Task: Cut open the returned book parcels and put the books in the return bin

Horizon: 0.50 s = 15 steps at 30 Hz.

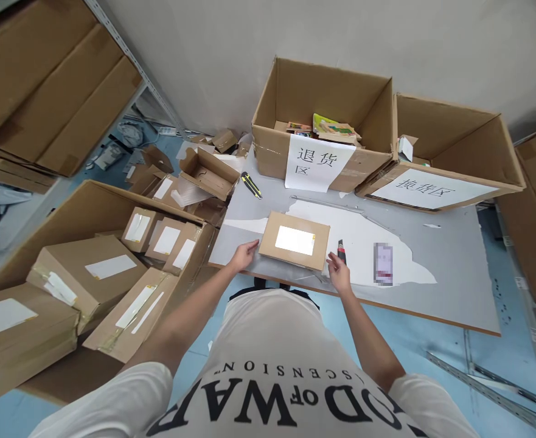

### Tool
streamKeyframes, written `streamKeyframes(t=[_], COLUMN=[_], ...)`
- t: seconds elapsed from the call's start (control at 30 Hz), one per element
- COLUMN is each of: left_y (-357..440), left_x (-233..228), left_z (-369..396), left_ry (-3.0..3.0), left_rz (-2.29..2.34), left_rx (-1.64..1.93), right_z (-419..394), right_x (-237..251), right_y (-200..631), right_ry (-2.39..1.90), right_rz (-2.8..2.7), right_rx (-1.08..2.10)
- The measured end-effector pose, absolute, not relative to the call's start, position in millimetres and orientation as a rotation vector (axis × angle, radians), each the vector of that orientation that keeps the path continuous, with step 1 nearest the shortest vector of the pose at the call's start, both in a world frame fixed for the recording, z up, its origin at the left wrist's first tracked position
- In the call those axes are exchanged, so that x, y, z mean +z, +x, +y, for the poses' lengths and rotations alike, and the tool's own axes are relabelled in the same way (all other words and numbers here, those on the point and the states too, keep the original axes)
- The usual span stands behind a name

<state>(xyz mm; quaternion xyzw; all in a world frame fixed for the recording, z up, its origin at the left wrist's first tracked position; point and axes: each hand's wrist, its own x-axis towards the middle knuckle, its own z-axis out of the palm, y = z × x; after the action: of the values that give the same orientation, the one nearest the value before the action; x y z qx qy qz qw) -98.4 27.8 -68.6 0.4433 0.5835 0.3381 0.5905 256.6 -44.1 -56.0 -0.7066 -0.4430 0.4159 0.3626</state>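
Box (294, 241), low, brown and rectangular, white label (297, 243) on top; left hand (244, 254) and right hand (339, 271) unclenched beside its ends.

Grey wall (213, 61), pale blue floor (409, 340)

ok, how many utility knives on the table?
2: a yellow-and-black utility knife near the table's left edge, and a red-and-black utility knife just beyond the right hand. Others could be hidden behind the cardboard box.
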Motion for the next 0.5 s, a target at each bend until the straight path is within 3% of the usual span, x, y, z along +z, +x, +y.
streamKeyframes(t=[0.17, 0.5], left_y=[-95, -87], left_x=[-70, -71], left_z=[9, 12], left_ry=[1.142, 1.216], left_rz=[1.274, 1.215], left_rx=[0.784, 0.776], right_z=[-71, -62], right_x=[-61, -58], right_y=[242, 217], right_ry=[-1.756, -1.754], right_rz=[-1.312, -1.172], right_rx=[1.217, 1.196])
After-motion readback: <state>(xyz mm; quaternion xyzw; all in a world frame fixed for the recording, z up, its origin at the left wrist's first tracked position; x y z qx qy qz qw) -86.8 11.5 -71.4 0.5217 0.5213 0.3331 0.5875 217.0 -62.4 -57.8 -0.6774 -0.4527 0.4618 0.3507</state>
